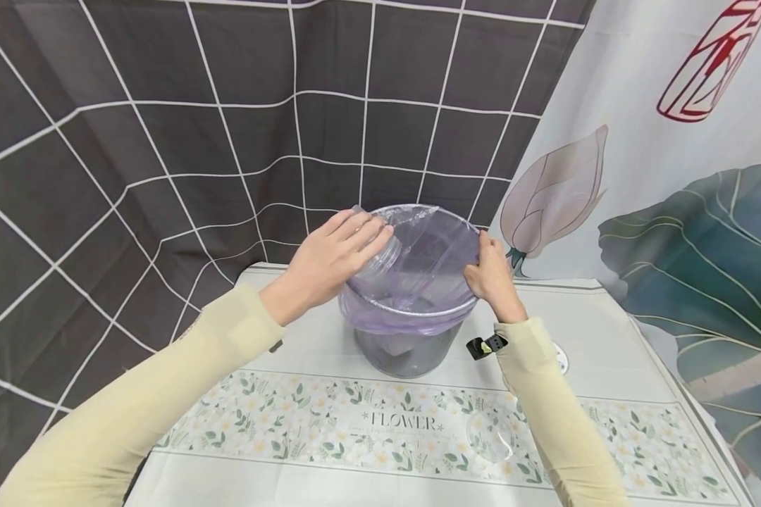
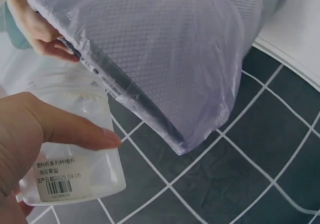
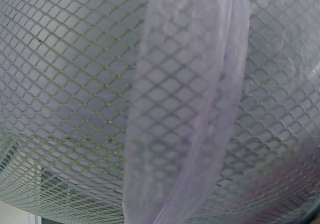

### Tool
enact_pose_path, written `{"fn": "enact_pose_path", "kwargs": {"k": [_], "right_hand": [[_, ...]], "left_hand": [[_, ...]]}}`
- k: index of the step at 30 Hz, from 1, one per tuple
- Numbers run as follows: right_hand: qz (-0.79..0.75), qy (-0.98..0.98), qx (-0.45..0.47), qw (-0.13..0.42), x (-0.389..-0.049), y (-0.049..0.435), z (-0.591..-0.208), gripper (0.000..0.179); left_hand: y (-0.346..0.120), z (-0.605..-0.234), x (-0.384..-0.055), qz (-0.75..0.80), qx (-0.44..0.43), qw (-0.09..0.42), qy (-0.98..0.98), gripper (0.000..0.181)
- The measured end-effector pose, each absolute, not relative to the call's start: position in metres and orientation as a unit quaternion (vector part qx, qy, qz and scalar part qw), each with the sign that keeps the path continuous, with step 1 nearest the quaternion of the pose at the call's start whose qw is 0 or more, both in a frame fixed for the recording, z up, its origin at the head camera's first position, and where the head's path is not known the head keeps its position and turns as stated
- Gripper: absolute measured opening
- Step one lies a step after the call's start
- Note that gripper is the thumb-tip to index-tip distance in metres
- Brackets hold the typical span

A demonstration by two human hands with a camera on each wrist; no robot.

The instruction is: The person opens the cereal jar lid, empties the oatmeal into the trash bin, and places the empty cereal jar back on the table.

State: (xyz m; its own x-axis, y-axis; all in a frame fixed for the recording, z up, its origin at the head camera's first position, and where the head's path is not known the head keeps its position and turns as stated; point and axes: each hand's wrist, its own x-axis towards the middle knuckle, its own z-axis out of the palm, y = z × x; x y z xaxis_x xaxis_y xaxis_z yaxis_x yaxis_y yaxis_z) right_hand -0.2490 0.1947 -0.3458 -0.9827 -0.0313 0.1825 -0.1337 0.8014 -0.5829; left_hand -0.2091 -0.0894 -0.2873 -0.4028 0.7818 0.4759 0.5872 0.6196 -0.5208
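My left hand (image 1: 332,257) grips a clear plastic jar (image 2: 102,166) with a ridged neck, tilted over the left side of the bin's mouth. A barcode label (image 2: 62,179) is stuck on the jar's side near its base. The grey mesh bin (image 1: 409,355) stands on the table, lined with a thin purple plastic bag (image 1: 444,257) folded over the rim. With my right hand (image 1: 491,274) I hold the bin's right rim, thumb outside. Mesh and the bag's overhanging edge fill the right wrist view. Whether anything lies inside the bin is unclear.
A clear round disc (image 1: 490,436) lies on the floral "FLOWER" strip of the white table covering (image 1: 304,331). Behind the bin hangs a dark gridded curtain (image 1: 241,134). A lotus-patterned cloth (image 1: 647,141) hangs at right. A small white round object (image 1: 561,359) is partly behind my right sleeve.
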Motion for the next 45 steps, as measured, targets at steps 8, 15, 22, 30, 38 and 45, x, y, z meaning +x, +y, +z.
{"fn": "enact_pose_path", "kwargs": {"k": [8,15,22,30,38,45], "right_hand": [[0.316,-0.944,0.044,0.084,-0.249,0.194,-0.346,0.075],[0.32,-0.943,0.042,0.083,-0.249,0.194,-0.347,0.076],[0.321,-0.942,0.042,0.085,-0.248,0.194,-0.347,0.076],[0.317,-0.944,0.041,0.082,-0.248,0.194,-0.347,0.077],[0.316,-0.944,0.042,0.084,-0.249,0.194,-0.347,0.077],[0.317,-0.944,0.039,0.083,-0.249,0.195,-0.347,0.077]], "left_hand": [[-0.091,-0.292,-0.208,0.061,-0.389,0.349,-0.85,0.066],[-0.096,-0.294,-0.202,-0.041,-0.342,0.313,-0.885,0.084],[-0.096,-0.3,-0.192,-0.2,-0.26,0.254,-0.91,0.093],[-0.09,-0.307,-0.188,-0.361,-0.197,0.189,-0.892,0.096],[-0.086,-0.312,-0.182,-0.464,-0.151,0.136,-0.862,0.101],[-0.08,-0.312,-0.171,-0.535,-0.147,0.089,-0.827,0.091]]}}
